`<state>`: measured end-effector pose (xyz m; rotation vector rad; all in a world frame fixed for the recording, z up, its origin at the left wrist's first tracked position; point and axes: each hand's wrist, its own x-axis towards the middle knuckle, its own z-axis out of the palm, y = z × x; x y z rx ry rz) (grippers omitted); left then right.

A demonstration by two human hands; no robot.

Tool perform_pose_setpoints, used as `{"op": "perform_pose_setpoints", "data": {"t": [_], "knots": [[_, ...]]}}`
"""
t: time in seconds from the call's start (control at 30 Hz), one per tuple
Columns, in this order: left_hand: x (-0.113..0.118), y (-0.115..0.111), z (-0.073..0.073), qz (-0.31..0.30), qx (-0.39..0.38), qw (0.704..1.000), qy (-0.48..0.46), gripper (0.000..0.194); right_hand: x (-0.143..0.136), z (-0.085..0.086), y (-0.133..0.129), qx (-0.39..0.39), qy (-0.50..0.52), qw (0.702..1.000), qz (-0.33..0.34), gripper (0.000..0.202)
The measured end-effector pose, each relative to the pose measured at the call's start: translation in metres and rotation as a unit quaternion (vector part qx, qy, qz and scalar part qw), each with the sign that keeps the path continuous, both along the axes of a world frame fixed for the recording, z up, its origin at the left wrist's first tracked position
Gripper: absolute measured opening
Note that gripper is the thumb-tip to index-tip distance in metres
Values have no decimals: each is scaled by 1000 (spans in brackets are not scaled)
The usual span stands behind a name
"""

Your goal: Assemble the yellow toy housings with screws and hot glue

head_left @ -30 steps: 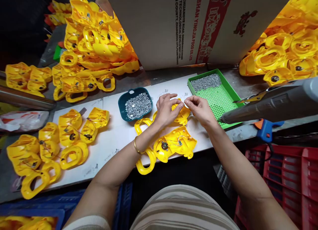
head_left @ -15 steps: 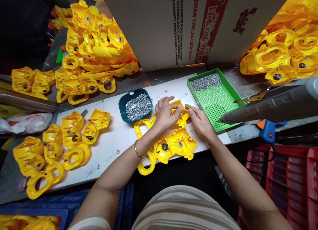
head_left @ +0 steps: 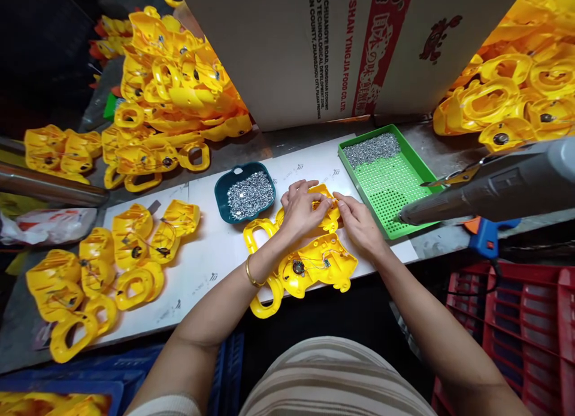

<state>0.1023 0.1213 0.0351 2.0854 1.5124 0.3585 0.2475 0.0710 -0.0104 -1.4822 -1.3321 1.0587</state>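
Observation:
My left hand [head_left: 302, 211] is over the farther yellow plastic toy shell [head_left: 331, 223], thumb and index finger pinched at its right side. Whatever lies between those fingertips is too small to make out. My right hand [head_left: 360, 225] has its fingertips closed on the right edge of the same shell, close to the left fingertips. Just nearer to me lies a second yellow shell [head_left: 314, 263], hollow side up, with a round dark speaker [head_left: 298, 267], thin wires and a small circuit board [head_left: 327, 263]. A yellow ring-shaped handle part sticks out at its left.
A dark green tray [head_left: 220, 203] of small screws stands left of my hands. A green perforated tray [head_left: 406, 158] with metal pieces is at the right, under a grey tool arm [head_left: 476, 188]. More yellow shells [head_left: 135, 227] lie left; a big carton [head_left: 287, 62] stands behind.
Both hands stay at the farther shell, with only slight finger movement. My left fingertips have shifted slightly at its right side. The view has moved a little.

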Motion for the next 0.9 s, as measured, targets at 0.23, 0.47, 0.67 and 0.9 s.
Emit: {"op": "perform_pose_setpoints", "data": {"t": [0.23,0.47,0.67,0.9], "knots": [[-11,6,-3,-40,24,999,-16,22,-1,7,12,-100,173,979,43,40],[-33,20,-17,-63,122,989,-55,31,-4,28,34,-85,201,972,87,27],[-41,17,5,-80,160,981,-70,37,-15,41,32,-30,220,973,65,20],[-53,6,63,-162,201,956,-138,25,-7,89,14,121,89,984,97,29]]}}
